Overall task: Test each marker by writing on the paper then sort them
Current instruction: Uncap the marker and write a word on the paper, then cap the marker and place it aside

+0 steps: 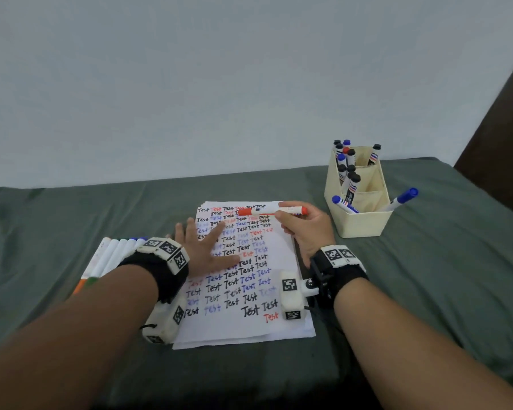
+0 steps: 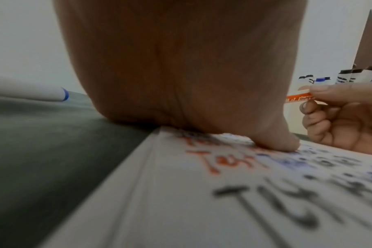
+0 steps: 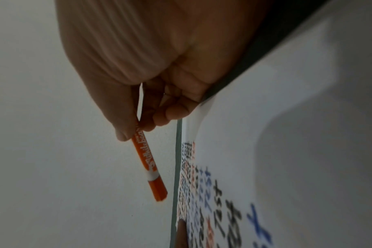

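Currently, a capped red-and-white marker [image 1: 271,210] is being pinched by the right hand [image 1: 304,229] above the far edge of the white, "Test"-filled paper [image 1: 282,329], which is being pressed by the spread left hand [image 1: 203,250]; sorting into the right-side cream compartmented holder [image 1: 365,224] is judged largely done, the left-side markers [image 1: 110,255] pending.

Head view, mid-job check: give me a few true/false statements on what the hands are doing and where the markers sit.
1. The right hand holds a red marker with its cap on. True.
2. The left hand grips a blue marker. False: it lies flat, fingers spread, pressing on the paper.
3. The paper is blank. False: it is covered with "Test" in black, blue and red.
4. A cream organizer right of the paper holds several markers upright or leaning. True.
5. A row of white markers lies on the cloth left of the paper. True.
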`<move>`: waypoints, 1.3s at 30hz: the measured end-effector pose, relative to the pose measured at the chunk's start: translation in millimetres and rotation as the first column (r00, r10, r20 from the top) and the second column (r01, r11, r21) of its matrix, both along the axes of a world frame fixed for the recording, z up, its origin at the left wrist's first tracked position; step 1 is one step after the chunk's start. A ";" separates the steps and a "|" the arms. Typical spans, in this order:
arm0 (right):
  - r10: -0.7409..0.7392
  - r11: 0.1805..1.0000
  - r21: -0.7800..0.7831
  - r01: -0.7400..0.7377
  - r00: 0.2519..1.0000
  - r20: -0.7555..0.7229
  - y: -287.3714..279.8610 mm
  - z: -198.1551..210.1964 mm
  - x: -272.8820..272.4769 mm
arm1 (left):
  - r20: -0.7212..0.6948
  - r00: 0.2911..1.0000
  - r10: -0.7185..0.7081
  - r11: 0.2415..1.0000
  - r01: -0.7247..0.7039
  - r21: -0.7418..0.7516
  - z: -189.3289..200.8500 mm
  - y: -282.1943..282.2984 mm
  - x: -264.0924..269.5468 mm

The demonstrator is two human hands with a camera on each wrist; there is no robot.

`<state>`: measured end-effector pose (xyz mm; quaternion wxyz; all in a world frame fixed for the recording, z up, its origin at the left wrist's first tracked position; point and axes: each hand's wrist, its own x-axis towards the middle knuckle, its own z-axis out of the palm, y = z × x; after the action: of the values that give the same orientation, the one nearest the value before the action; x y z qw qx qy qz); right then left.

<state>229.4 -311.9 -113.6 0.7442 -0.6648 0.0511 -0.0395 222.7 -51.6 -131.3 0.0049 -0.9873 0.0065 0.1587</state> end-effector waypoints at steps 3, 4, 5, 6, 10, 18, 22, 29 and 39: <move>-0.006 0.996 -0.090 0.012 0.998 0.065 6.8 11.8 -4.4 | -0.009 1.000 0.017 1.000 -0.017 -0.013 0.8 -0.3 -0.4; 0.004 0.987 -0.159 0.012 0.994 0.106 9.7 18.9 -5.9 | -0.016 1.000 0.022 1.000 -0.022 -0.016 2.0 -0.8 -0.5; 0.023 0.973 -0.231 0.013 0.988 0.151 12.6 28.3 -7.3 | -0.021 0.999 0.026 1.000 -0.026 -0.016 3.1 -1.2 -0.6; 0.036 0.956 -0.293 0.024 0.979 0.199 14.5 39.7 -8.0 | -0.024 0.999 0.028 0.999 -0.029 -0.016 4.1 -1.6 -0.8; -0.019 0.935 -0.309 0.172 0.897 0.441 3.9 98.8 -6.0 | -0.055 0.998 0.041 0.998 -0.043 -0.036 8.0 -2.8 -1.1; -0.311 0.726 -0.369 0.580 0.756 0.577 -81.8 166.5 5.3 | -0.099 0.994 0.044 0.996 -0.052 -0.074 15.6 -6.6 -6.4; -0.375 0.612 -0.508 0.606 0.788 0.489 -104.9 152.2 8.3 | -0.114 0.992 0.044 0.995 -0.054 -0.082 19.6 -7.8 -8.2; -0.232 0.389 -0.891 0.236 0.961 0.154 -101.8 126.8 13.2 | -0.110 0.993 0.035 0.995 -0.045 -0.092 22.0 -9.0 -11.1; -0.558 0.506 -0.382 0.774 0.631 0.539 -91.3 86.8 -43.8 | -0.091 0.995 0.048 0.994 -0.057 -0.094 13.8 -6.2 -6.0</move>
<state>185.5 -403.2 -26.7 0.4224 -0.7656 0.1608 -0.4579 216.8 -57.9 -117.5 -0.0475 -0.9782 -0.0115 0.2017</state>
